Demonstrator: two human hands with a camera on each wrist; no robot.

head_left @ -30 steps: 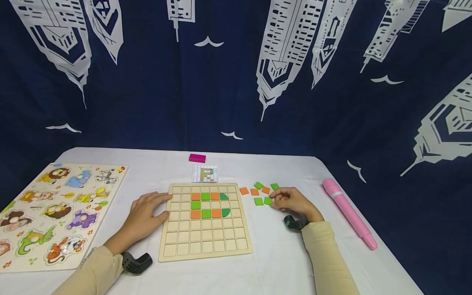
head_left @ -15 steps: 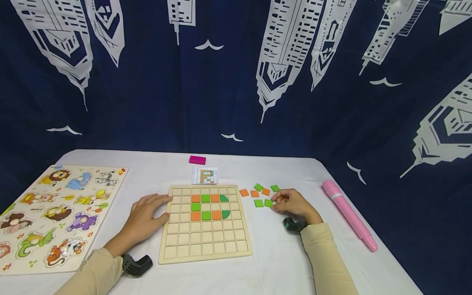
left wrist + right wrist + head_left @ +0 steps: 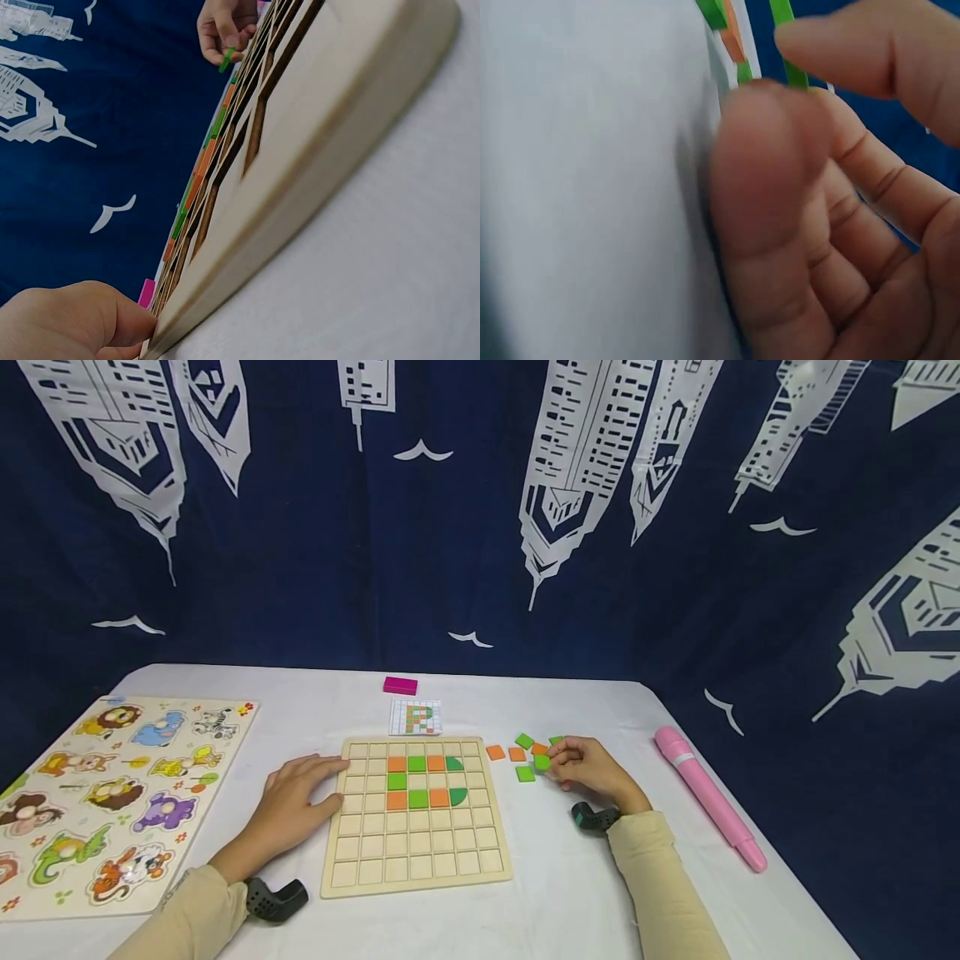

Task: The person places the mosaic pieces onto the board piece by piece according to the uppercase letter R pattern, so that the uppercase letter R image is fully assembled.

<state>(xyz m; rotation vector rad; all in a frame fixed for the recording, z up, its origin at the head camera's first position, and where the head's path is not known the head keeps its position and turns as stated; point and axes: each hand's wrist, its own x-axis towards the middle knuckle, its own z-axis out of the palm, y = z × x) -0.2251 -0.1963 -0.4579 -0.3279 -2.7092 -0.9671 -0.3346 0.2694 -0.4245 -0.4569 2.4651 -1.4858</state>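
Note:
My right hand [image 3: 595,770] pinches a green square tile [image 3: 542,763] between thumb and fingertips, lifted just off the table to the right of the board. The left wrist view shows this green tile [image 3: 226,60] standing tilted in the fingers. My left hand [image 3: 295,802] lies at the left edge of the wooden grid board [image 3: 420,862], its thumb and fingertips touching the rim. Orange, green and dark-green rounded tiles sit in the board's upper cells. Loose orange and green tiles [image 3: 526,773] lie close to my right hand, some partly hidden behind it.
Behind the board lies a pattern card [image 3: 416,717], with a magenta block [image 3: 401,686] beyond it. An animal puzzle board [image 3: 135,802] covers the table's left side. A pink cylindrical tool or toy [image 3: 712,797] lies near the right edge.
My right hand has picked up the nearest green tile and raised it slightly, moving a little left and away from me. My left hand has stayed at the board's edge.

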